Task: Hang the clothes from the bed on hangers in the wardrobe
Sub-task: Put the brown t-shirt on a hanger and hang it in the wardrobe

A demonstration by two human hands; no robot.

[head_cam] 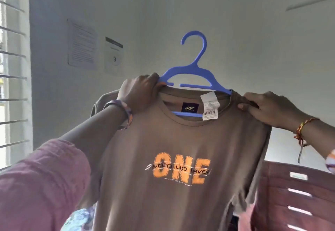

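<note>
The brown T-shirt, printed "ONE" in orange, is already on the blue hanger, held up in front of the wall; the wardrobe is not in view, so hanging remains. The left hand grips the hanger's left shoulder; the right hand pinches the shirt's right shoulder.

One brown T-shirt; one blue hanger; two hands; two wall notices; one slatted chair.
</note>
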